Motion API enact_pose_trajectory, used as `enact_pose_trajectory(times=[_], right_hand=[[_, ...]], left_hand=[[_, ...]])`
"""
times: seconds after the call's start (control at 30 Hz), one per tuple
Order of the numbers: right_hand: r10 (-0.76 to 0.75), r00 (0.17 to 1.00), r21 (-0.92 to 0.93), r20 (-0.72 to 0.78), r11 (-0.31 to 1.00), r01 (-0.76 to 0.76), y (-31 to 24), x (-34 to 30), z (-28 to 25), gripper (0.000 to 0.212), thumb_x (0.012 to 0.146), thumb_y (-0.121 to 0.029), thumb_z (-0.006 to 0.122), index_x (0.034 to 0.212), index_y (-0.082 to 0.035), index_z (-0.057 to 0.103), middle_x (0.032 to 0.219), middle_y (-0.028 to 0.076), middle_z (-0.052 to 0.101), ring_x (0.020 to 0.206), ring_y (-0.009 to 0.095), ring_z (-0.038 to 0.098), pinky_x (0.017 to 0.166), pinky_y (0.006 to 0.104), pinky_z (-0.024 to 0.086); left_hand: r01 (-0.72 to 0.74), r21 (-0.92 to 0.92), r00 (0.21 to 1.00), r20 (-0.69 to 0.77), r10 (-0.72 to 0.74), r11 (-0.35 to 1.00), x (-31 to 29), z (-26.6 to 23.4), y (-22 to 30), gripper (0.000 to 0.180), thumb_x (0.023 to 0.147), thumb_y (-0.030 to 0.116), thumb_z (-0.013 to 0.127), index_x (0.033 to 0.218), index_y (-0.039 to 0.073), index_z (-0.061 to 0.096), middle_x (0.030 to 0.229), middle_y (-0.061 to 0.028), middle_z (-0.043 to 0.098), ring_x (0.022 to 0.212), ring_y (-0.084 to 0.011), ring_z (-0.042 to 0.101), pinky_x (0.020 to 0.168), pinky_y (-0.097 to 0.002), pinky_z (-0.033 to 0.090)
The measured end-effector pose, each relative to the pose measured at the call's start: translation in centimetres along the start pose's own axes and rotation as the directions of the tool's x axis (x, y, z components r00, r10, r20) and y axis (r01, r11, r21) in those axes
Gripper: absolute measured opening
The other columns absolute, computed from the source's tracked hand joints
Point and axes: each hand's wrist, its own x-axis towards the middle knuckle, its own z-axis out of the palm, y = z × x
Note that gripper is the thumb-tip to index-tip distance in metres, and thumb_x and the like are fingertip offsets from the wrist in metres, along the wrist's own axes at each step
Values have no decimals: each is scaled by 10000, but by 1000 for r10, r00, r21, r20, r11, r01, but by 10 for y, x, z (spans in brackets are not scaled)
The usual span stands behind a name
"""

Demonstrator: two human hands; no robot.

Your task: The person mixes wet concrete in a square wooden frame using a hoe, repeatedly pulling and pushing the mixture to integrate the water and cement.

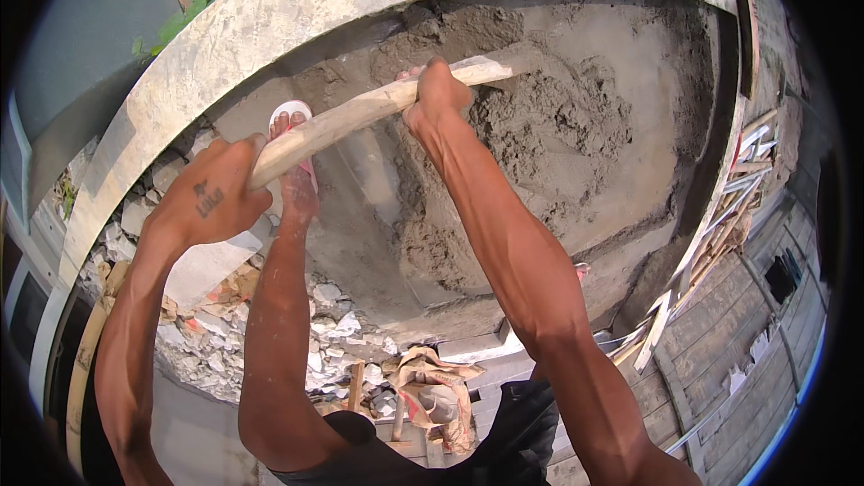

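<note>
Everything here is placed by a long, pale, rounded wooden handle, which slants up from left to right.

Left of the handle curves a stained, whitish concrete wall; below the handle's left end lies a heap of broken white and grey rubble. At that left end is the person's bare left hand, its grip closed right around the wood. Just right of this hand, a bare foot in a white-and-pink sandal is partly covered by the handle.

Towards the handle's right end, the right hand has its grip curled shut on the wood too, palm side hidden. The handle's right tip points into lumpy, wet grey mortar — whether a blade is fixed there cannot be made out. Farther right of the handle, beyond the mortar, lie thin scraps of timber.

The wide hand spacing seems sound: the right hand can steer close to the heavy mix while the left levers. Short, low strokes would probably break the lumps best. The foot sits very near the handle's line — so the swing should be aimed clear of it, with weight well planted.
</note>
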Motion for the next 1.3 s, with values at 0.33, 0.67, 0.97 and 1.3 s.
enact_pose_trajectory(times=[0.33,0.67,0.97,1.3], right_hand=[[69,995,-237,74,970,-50,10,-15,9,350,880,-37,519,1157,147,413,845,207,578,602,286,600,524,455,520],[-80,983,-139,168,985,104,76,-8,-44,389,888,-58,585,1189,63,370,875,204,583,605,294,616,511,442,537],[-31,999,-6,43,999,32,10,-16,-43,330,880,-66,547,1127,95,399,834,155,545,581,240,546,549,420,541],[34,999,-243,15,970,-30,132,-45,36,410,880,-118,588,1174,116,424,932,199,586,686,250,604,581,420,536]], left_hand=[[63,-213,992,117,-38,975,-14,13,-17,280,741,122,641,906,-98,585,766,-260,594,747,-321,634,700,-403,474],[3,-311,999,-39,-16,950,-47,91,-33,258,709,83,633,901,-88,619,699,-285,603,655,-398,639,638,-427,489],[-188,-139,977,-129,170,972,0,63,-38,233,685,73,641,862,-75,606,690,-295,597,651,-429,636,617,-452,479],[54,-133,994,-92,-67,990,-65,23,-106,230,693,53,619,871,-91,600,634,-217,541,600,-260,558,610,-397,463]])
